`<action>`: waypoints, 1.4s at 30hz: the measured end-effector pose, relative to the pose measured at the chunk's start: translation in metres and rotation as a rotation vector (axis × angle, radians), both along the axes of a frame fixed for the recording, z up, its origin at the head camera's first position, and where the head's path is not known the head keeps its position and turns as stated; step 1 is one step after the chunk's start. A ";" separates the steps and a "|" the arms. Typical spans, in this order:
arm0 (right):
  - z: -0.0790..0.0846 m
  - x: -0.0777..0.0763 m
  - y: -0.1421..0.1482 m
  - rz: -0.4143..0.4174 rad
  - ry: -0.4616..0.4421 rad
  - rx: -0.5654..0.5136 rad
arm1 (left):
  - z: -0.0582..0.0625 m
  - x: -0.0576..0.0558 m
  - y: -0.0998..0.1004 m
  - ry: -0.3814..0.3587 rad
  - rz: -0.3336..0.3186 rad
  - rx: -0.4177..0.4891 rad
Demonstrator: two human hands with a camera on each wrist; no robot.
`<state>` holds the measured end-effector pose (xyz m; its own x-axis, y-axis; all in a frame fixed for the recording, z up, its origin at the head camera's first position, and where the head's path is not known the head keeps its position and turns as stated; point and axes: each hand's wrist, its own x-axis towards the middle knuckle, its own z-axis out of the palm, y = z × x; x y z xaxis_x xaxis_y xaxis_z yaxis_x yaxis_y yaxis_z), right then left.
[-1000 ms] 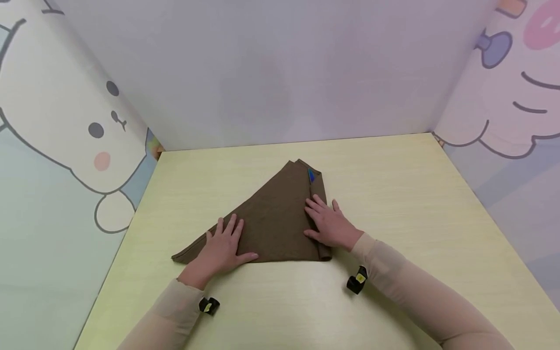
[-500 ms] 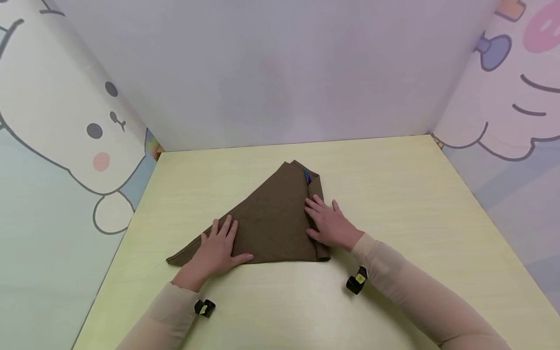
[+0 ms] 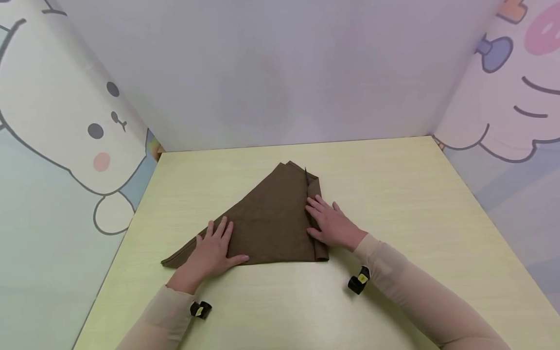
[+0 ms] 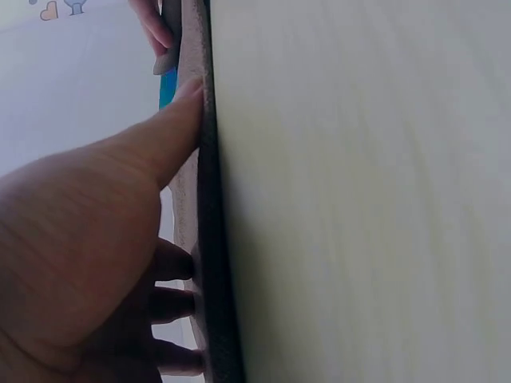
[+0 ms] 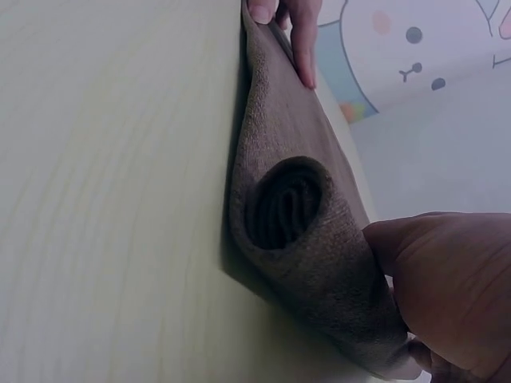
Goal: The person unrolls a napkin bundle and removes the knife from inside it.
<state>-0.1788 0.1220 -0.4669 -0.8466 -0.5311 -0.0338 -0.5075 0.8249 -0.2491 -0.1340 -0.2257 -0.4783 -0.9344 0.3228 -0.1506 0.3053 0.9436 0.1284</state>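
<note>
A brown cloth [image 3: 271, 218], folded to a rough triangle, lies on the table with its long point to the left. Its right side is rolled into a thick tube [image 5: 327, 279], whose coiled end shows in the right wrist view. My left hand [image 3: 212, 253] rests on the cloth's left part, fingers spread and thumb along the near edge. Across the tube lies my right hand [image 3: 332, 226], fingertips touching the cloth just left of it. A small blue patch [image 4: 168, 84] shows by the roll in the left wrist view; from above only a thin dark sliver appears there.
The pale wooden table [image 3: 402, 194] meets a plain light wall [image 3: 280, 73] at the back. Walls with cartoon prints [image 3: 52, 121] stand on the left and right sides. A small black device [image 3: 358, 281] is worn under each wrist.
My left hand has slid left, and the cloth's left tip and top corner have shifted left too. The blue patch near the roll has narrowed to a sliver. My right hand stays nearly still.
</note>
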 end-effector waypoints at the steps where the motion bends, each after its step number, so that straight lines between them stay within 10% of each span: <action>1: 0.000 0.000 0.000 -0.002 -0.003 -0.005 | 0.000 0.000 -0.001 0.004 -0.001 0.000; 42: -0.007 0.000 0.029 -0.031 -0.051 -0.156 | 0.001 0.002 -0.004 0.002 0.000 0.021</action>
<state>-0.1784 0.1513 -0.4738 -0.8618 -0.5072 0.0034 -0.4660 0.7893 -0.3998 -0.1317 -0.2294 -0.4773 -0.9347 0.3257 -0.1421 0.3053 0.9407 0.1478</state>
